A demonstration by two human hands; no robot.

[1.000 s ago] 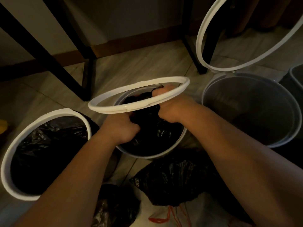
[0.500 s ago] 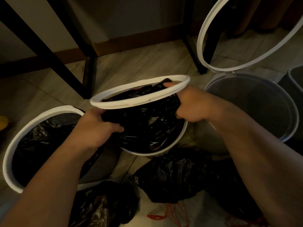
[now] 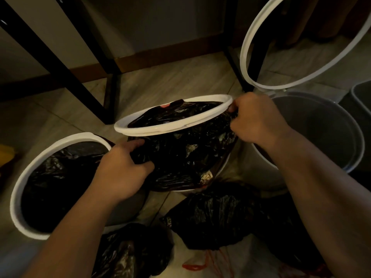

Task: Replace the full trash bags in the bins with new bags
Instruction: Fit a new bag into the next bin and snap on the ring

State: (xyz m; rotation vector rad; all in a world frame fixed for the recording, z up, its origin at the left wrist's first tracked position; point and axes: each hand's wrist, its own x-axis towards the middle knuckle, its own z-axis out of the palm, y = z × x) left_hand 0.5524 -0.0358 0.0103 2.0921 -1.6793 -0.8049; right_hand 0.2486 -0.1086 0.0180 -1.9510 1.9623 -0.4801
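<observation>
A black trash bag (image 3: 184, 157) is spread wide over the middle bin (image 3: 220, 173), under that bin's raised white ring (image 3: 152, 128). My left hand (image 3: 122, 167) grips the bag's near-left edge. At the right side my right hand (image 3: 255, 119) pinches the bag just below the ring. The left bin (image 3: 22, 181) wears its white ring flat over a black bag. On the right, a grey bin (image 3: 341, 137) has no bag inside and its white ring (image 3: 246, 49) tilted up.
Tied full black bags (image 3: 216, 219) lie on the tile floor in front of the bins, another black bag (image 3: 128, 251) at lower left. Black table legs (image 3: 108, 85) stand behind. A further grey bin (image 3: 361, 101) sits at the far right edge.
My hands have drawn apart, stretching the black bag outward over the middle bin's rim. The left hand moved left and down, the right hand moved right.
</observation>
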